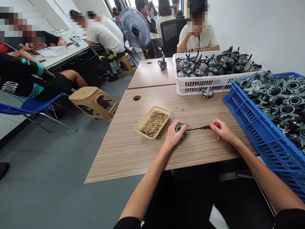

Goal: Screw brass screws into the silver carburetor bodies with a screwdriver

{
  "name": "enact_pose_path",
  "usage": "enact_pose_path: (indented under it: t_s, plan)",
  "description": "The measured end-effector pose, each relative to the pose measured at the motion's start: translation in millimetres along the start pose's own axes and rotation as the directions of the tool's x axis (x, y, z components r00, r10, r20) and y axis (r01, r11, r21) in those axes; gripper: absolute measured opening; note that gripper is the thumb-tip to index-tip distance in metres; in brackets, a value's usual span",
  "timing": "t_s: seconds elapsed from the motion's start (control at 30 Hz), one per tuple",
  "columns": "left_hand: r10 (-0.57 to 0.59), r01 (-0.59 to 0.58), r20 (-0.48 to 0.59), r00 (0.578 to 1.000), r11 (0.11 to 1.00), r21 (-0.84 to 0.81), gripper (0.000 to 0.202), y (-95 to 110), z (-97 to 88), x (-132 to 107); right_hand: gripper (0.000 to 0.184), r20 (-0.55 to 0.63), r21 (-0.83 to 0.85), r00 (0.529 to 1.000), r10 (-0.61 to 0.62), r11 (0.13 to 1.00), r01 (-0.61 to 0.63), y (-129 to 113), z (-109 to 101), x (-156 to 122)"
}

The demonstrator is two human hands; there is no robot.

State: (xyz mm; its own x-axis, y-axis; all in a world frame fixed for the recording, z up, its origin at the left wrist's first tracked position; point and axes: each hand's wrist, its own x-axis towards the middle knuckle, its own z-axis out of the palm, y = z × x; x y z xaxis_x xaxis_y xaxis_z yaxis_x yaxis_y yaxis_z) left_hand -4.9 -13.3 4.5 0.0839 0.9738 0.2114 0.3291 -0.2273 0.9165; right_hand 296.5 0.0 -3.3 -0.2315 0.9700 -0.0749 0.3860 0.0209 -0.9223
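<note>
My left hand (175,133) is closed around a small grey carburetor body (179,128) on the wooden table (124,152); the fingers cover much of it. In my right hand (222,131) is a screwdriver (202,127) with a red and black handle, held nearly level. Its long dark shaft points left, and the tip meets the side of the carburetor body; the exact contact point is too small to make out. Left of my left hand stands a shallow tan tray (140,129) of small brass parts. A few tiny brass pieces (182,109) lie beyond my hands.
A blue crate (250,124) of metal carburetor bodies stands at the right. Behind is a white basket (202,84) of carburetors with black hoses, with one loose carburetor (207,93) before it. Another carburetor (162,63) sits farther back. A person (197,35) sits across the table.
</note>
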Motion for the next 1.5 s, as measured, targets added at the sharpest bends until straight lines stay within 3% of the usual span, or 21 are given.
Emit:
enact_pose_path:
  t_s: [1.5]
  plan:
    - [-0.012, 0.012, -0.005, 1.0, 1.0, 0.004, 0.023, 1.4, 0.2, -0.6, 0.044, -0.018, -0.03, 1.0, -0.003, 1.0, 0.003, -1.4, 0.0, -0.9]
